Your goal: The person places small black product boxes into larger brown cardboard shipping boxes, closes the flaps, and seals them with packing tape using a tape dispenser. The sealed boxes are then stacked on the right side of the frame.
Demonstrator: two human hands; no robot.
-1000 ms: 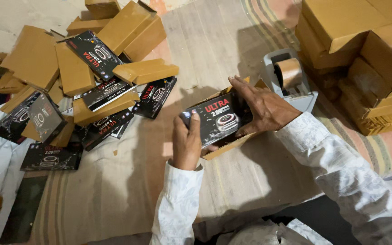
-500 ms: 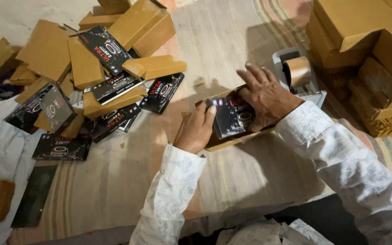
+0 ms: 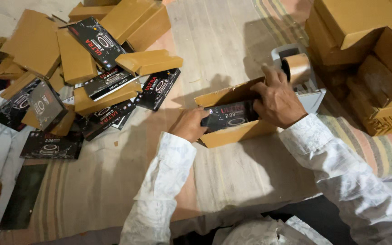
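Two white-sleeved arms reached over a striped floor mat toward an open brown carton, the landmark here. The left hand gripped the near-left end of a black product box, which sat partly inside the carton; the right hand pressed flat on the box's right end, fingers spread over the carton's edge. Judging by the fit, the box needed to go in level w/ both ends lowered together, flaps kept clear, so corners didn't catch. Just beyond the carton, right, stood a tape dispenser w/ a brown roll. Far left of the carton lay a loose heap of brown cartons & black boxes; far right, stacked cartons.
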